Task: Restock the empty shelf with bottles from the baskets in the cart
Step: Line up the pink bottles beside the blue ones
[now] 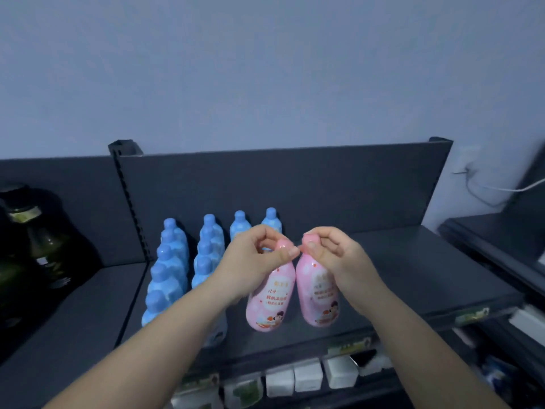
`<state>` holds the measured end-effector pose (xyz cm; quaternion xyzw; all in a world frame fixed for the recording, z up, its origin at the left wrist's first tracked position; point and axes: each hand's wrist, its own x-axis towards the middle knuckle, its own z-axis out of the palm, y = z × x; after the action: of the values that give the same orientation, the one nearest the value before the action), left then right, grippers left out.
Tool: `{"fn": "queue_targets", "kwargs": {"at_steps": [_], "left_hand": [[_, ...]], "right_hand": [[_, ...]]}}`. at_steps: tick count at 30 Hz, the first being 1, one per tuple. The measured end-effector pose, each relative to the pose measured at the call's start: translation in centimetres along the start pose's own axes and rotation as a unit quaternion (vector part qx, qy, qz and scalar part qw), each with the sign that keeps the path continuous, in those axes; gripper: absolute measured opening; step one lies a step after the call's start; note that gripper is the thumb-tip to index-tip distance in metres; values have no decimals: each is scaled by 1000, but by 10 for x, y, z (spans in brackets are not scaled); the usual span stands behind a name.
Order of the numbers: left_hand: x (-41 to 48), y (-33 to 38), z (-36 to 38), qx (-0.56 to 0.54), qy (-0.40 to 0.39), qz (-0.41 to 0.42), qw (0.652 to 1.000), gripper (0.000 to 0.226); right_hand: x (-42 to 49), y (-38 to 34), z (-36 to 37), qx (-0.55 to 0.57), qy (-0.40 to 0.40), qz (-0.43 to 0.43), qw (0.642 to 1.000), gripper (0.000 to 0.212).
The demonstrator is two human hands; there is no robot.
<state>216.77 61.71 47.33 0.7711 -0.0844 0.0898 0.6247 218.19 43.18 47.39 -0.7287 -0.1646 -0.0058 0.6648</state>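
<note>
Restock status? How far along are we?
Done: blue bottles stand in rows at the left of the shelf. In hand: the left hand pinches the cap of the left pink bottle, the right hand that of the right pink bottle, side by side near the front. Left: the shelf's right half is bare; remaining stock is out of view.

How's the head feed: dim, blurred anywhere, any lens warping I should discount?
Head view: dim with a bluish cast, no glare. Labels on the left pink bottle and right pink bottle are soft, barely legible. The dark bottles at far left sink into shadow. The cable and white boxes toward the edges are smeared. The wide lens bows the back panel.
</note>
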Motion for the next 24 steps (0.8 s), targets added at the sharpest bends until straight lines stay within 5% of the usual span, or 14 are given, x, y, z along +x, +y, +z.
{"fn": "queue_targets", "kwargs": {"at_steps": [14, 24], "left_hand": [[104, -51, -34, 306, -44, -55, 949, 29], [101, -68, -39, 355, 23, -130, 925, 25]], "right_hand": [[108, 62, -2, -118, -70, 16, 990, 15], [135, 99, 7, -195, -83, -25, 977, 20]]}}
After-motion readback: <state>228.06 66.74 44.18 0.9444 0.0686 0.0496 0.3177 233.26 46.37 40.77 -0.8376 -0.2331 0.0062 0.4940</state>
